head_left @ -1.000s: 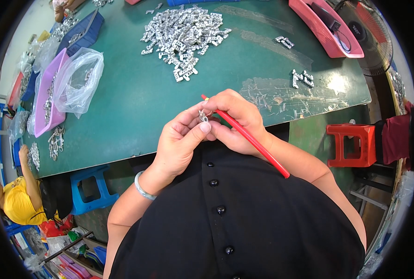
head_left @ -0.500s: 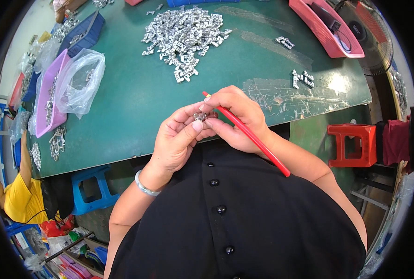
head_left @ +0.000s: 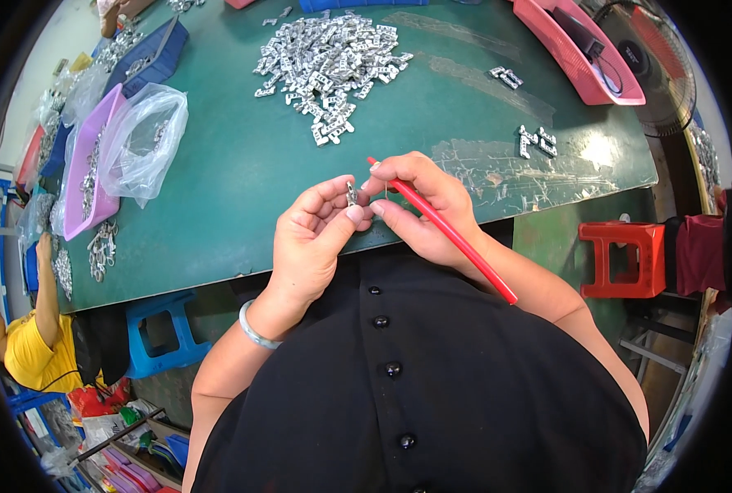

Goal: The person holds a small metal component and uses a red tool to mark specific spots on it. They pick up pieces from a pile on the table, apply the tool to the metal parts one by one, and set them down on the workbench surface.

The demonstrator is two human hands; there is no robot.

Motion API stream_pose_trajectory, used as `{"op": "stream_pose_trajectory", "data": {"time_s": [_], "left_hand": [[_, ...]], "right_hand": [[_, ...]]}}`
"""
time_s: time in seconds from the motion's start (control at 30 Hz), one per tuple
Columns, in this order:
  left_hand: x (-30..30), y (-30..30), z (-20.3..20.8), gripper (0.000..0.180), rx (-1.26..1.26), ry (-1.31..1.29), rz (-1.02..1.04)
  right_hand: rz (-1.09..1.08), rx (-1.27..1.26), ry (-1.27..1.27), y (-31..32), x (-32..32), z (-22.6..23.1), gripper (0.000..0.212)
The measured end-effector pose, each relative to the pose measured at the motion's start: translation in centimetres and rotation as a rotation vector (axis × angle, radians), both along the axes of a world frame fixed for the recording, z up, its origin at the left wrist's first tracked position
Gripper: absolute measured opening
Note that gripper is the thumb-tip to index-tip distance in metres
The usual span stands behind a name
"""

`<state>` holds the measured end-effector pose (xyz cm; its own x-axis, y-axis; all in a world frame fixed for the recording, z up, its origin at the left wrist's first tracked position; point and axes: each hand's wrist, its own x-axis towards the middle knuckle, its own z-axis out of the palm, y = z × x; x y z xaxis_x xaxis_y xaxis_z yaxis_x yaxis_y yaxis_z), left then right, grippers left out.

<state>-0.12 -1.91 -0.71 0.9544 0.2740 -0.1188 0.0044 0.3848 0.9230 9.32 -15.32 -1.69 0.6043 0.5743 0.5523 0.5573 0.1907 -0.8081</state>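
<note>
My left hand (head_left: 315,226) pinches a small silver metal part (head_left: 352,194) between thumb and fingers, just over the table's near edge. Close beside it, my right hand (head_left: 427,209) grips a long red stick-like tool (head_left: 456,238) that slants from the fingertips down toward my right forearm. The tool's upper end pokes out past the index finger; whether it has a working tip there is too small to tell. A narrow gap parts the right fingertips from the metal part. Farther off, a heap of similar silver metal parts (head_left: 333,62) lies on the green table (head_left: 234,189).
A purple tray (head_left: 90,164), a clear plastic bag (head_left: 144,148) and a blue crate (head_left: 148,57) stand at left. Two small groups of parts (head_left: 537,141) lie right, near a pink basket (head_left: 584,57). A red stool (head_left: 622,259), a blue stool (head_left: 164,333) and a person in yellow (head_left: 41,353) flank the table.
My hands have drawn slightly apart. The silver part now stands more upright in my left fingertips, and the right hand with the red tool has shifted a little to the right.
</note>
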Motion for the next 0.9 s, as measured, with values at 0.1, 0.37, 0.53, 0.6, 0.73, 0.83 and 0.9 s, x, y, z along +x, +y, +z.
{"op": "stream_pose_trajectory", "data": {"time_s": [0.1,0.37,0.53,0.6,0.73,0.83,0.9], "left_hand": [[0.01,-0.07,0.04,0.032,-0.003,-0.004,0.005],[-0.1,-0.06,-0.24,0.032,0.045,-0.016,0.025],[-0.14,-0.08,-0.38,0.032,0.07,-0.043,0.025],[-0.16,-0.11,-0.35,0.032,0.074,-0.047,0.028],[-0.18,-0.32,-0.19,0.031,0.109,-0.048,0.047],[-0.26,-0.03,-0.3,0.033,0.111,-0.035,0.016],[-0.29,0.03,-0.33,0.033,0.077,-0.046,0.002]], "right_hand": [[0.0,0.021,0.029,0.04,-0.02,-0.13,0.035],[-0.018,-0.004,0.078,-0.12,-0.33,0.16,0.032],[-0.022,-0.014,0.069,-0.22,-0.32,0.17,0.03],[-0.022,-0.011,0.073,-0.23,-0.34,0.08,0.03],[-0.022,-0.005,0.079,-0.25,-0.37,0.12,0.03],[-0.027,-0.014,0.075,-0.28,-0.41,0.21,0.03],[-0.029,-0.018,0.082,-0.3,-0.46,0.24,0.029]]}}
